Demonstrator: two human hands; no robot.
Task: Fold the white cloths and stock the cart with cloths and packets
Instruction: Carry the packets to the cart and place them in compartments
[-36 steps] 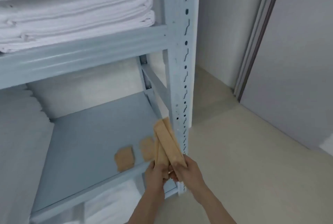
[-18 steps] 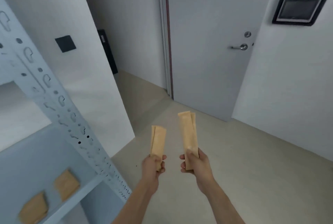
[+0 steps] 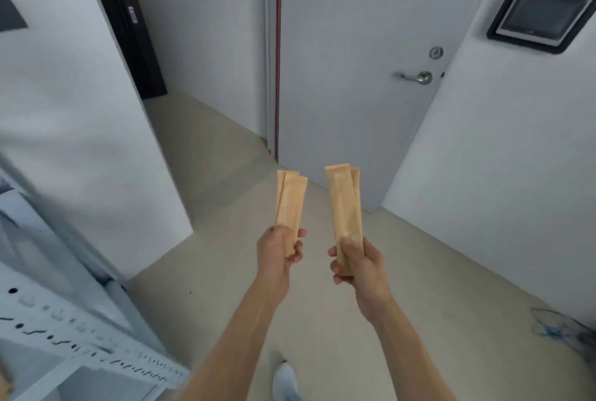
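Two long tan paper packets stand upright in my left hand, which grips their lower ends. My right hand grips the lower ends of two more tan packets, also upright. Both hands are held out in front of me over the beige floor, a short gap between them. No cart and no white cloths are in view.
The perforated post of the grey metal shelf rack crosses the lower left corner. A white wall corner stands left. Ahead is a shut grey door with a lever handle. A wall panel screen hangs right. My shoe shows below.
I have turned away from the shelf toward the door. The packets, held together at the rack a second ago, are now split between my two hands and carried away from it.
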